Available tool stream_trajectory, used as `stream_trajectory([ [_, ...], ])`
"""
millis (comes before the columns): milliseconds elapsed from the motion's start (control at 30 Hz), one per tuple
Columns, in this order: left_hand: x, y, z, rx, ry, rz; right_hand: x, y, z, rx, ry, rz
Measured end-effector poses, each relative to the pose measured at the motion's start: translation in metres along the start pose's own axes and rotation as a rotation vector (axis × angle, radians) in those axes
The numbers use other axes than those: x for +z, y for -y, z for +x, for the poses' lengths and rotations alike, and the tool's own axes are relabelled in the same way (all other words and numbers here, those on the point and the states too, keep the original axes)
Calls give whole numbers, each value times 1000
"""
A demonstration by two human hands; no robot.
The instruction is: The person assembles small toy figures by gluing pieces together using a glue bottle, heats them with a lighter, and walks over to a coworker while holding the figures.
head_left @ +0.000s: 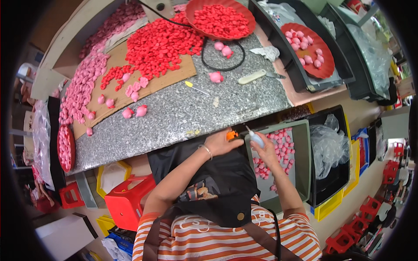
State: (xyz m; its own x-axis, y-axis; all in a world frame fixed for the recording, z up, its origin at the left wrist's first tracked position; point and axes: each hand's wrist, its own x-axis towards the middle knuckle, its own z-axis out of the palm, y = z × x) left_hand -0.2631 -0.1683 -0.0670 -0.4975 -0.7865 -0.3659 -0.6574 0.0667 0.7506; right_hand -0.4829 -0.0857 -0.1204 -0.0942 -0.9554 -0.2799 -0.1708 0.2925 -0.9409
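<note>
Head view, from the left: at the left end of the speckled grey, stone-like worktop (pixel 174 113) is one oval red dish (pixel 72 150) filled with small pink pieces. Behind it a heap of glossy pink pieces (pixel 85 89), too many to count, runs along the worktop's left side. Next comes a flat brown cardboard sheet (pixel 180 71), carrying a loose spread of red pieces (pixel 161 45). Two round pink figures (pixel 141 111) sit toward the worktop's front edge.

Nearer the worktop's middle lies one yellow-headed needle tool (pixel 198 88), its thin shaft slanting toward the front edge and rightward. A second red dish (pixel 247 15), heaped with red pieces, is at the back.

Just off the worktop's front edge, the left hand (pixel 220 143) pinches one small orange piece (pixel 232 135) (its exact shape is partly covered by the fingers). To its right, the right hand (pixel 264 152) grips one pale blue bottle (pixel 257 139), also just before the front edge; its long axis slants, with the slim nozzle aimed up toward the worktop and leftward.

One knife (pixel 251 77) with a smooth, pale handle lies on the worktop's right part, blade pointing right. In front of the worktop's right part, a grey-green tray (pixel 304 174) holds many pink-and-red pieces (pixel 283 148).
</note>
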Motion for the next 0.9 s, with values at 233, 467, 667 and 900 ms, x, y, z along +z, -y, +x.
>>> stream_trajectory([
  [233, -65, 8, -149, 185, -191, -265, -18, -7, -24, 114, -194, 117],
  [467, -170, 114, -252, -23, -1174, 79, -28, 24, -56, -86, -350, 111],
  [667, -231, 255, -292, -335, -1343, 613, 23, 110, -34, -198, -244, 11],
  [900, -248, 151, -233, -69, -1591, 721, 34, 152, -14, -82, -199, 345],
])
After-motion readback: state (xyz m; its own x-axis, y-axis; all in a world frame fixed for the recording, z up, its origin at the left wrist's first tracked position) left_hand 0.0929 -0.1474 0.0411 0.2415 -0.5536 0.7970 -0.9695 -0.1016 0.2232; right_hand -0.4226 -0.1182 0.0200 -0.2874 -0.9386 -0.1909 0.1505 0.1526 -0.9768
